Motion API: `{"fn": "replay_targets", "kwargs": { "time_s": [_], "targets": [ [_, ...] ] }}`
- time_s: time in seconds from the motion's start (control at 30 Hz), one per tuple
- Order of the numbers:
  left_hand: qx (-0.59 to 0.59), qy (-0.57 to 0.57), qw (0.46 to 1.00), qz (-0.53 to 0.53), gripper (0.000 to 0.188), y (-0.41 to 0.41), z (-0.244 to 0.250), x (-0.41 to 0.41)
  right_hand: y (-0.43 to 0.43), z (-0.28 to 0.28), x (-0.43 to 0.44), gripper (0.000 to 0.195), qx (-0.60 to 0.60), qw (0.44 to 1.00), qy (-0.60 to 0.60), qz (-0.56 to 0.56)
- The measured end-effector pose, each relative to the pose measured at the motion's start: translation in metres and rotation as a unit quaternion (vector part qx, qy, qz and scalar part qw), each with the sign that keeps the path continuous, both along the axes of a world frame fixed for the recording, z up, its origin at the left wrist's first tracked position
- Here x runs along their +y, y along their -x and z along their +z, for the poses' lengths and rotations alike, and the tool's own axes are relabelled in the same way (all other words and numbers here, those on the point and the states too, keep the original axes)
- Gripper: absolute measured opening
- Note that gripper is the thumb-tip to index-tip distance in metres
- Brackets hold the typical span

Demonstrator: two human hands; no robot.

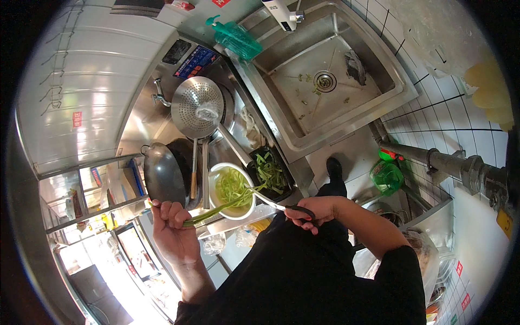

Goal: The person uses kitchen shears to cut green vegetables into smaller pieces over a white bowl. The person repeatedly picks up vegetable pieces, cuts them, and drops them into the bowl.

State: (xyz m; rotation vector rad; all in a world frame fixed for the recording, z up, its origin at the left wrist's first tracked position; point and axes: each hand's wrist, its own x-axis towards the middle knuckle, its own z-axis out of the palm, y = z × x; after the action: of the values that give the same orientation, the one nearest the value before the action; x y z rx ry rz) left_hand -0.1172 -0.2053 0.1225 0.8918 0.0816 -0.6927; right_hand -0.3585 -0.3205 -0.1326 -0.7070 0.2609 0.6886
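In my left hand is a bunch of long green vegetable stalks, stretched to the right over a white bowl. Pale green vegetable strips lie inside the bowl. My right hand grips scissors with dark handles. The blades reach the stalks' far end at the bowl's right rim; whether they are closed on them is hard to see. Right behind, a black tray contains cut green vegetable pieces.
Behind the bowl, a perforated strainer rests over the stove, its handle reaching towards the tray. A dark wok leans at the left. A steel sink with scraps occupies the back right, beside a teal pump bottle. Pipes run along the right wall.
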Motion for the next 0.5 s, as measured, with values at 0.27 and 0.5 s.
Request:
{"fn": "replay_targets", "kwargs": {
  "time_s": [0.27,0.5],
  "targets": [
    [-0.031,0.018,0.999,0.006,0.021,-0.015,-0.010,0.008,0.033,-0.004,-0.006,0.076,0.012,0.999,-0.016,0.042],
    [-0.045,0.017,0.998,0.033,0.020,-0.018,-0.021,0.006,0.026,0.012,-0.013,0.083,-0.047,0.993,-0.039,0.102]
  ]
}}
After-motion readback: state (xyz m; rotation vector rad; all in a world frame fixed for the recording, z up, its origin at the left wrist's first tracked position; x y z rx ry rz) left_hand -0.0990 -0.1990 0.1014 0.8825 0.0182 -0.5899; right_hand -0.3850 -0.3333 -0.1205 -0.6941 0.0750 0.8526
